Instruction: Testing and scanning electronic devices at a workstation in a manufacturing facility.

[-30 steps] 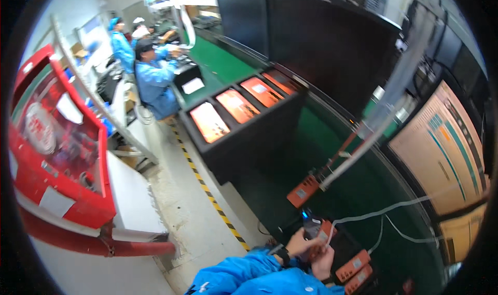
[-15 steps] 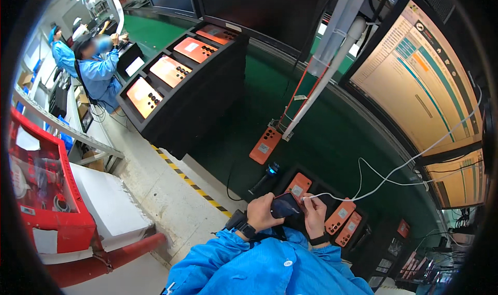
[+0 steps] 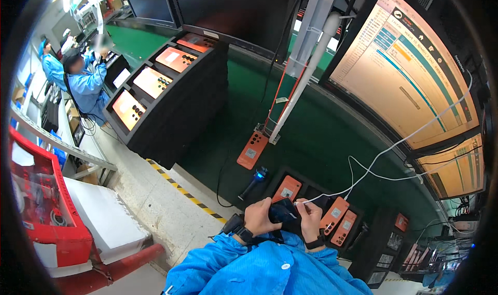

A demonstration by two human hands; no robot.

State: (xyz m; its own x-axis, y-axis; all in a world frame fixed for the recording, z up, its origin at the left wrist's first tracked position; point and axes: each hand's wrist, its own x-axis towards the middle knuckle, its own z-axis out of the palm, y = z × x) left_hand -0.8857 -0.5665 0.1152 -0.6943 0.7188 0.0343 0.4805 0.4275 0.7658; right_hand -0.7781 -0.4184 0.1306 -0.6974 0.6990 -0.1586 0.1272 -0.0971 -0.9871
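Note:
Just in front of my body, my left hand is closed around the side of a smartphone, whose dark screen faces me. My right hand pinches the end of a white cable against the phone's right edge. Whether the plug sits in the port is hidden by my fingers. Right beyond the hands, an orange phone lies in a black foam tray, camera side up. Two more orange phones, one upper and one lower, rest by my right hand.
A handheld scanner with a blue light and another orange phone lie on the green bench. A black foam rack of orange phones stands at left. Lit monitors are at right, beside a white pole. Co-workers sit far left.
The view has shifted, so the bench things appear further left. My hands keep their grip on the phone and cable, and the phone's tilt has changed slightly.

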